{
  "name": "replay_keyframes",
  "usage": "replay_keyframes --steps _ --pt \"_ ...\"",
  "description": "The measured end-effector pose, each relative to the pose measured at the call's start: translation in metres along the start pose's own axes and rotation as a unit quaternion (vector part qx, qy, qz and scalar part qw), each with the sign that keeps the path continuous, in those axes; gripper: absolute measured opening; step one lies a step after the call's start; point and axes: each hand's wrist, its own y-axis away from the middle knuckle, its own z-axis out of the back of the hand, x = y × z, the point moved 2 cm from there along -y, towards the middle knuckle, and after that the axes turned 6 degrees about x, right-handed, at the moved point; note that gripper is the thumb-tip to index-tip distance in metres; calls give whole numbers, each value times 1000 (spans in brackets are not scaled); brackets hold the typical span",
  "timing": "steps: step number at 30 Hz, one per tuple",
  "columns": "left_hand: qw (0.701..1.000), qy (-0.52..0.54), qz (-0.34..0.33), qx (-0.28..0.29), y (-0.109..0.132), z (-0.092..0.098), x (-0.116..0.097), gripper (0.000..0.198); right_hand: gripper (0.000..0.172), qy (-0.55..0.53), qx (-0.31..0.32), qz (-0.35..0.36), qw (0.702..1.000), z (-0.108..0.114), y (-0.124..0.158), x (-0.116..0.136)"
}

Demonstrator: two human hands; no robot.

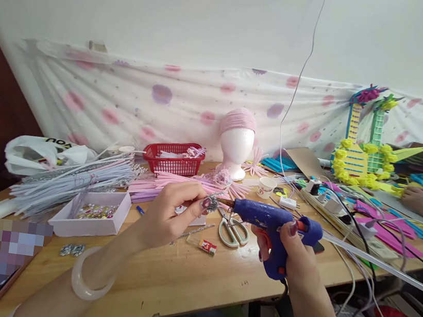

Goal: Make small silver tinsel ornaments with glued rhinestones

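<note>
While the left hand pinches a small silver-grey tinsel piece between thumb and forefinger, the right hand is wrapped round the grip of a blue plastic glue gun, a finger at its orange trigger. Tinsel piece is up in front of the gun's nozzle, above the wooden table; whether tip and tinsel touch, cannot tell. Long translucent glue stick runs out of the gun's rear toward the right. Pale bangle on left wrist.

Below and beyond the hands: scissors with pale green handles, and near them a small clear tube with red label, lying flat. Left: white open box holding gem-like beads; beyond it, a heap of white and silver fuzzy stems. Far middle: red plastic basket, just left of a white foam head wearing a pink wrap. Far right, another person's hand rests at the tabletop.
</note>
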Motion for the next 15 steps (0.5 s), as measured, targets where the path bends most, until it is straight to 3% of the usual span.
replay_keyframes --steps 15 --pt "999 34 15 -19 -1 2 2 28 61 -25 -9 -11 1000 -4 1 6"
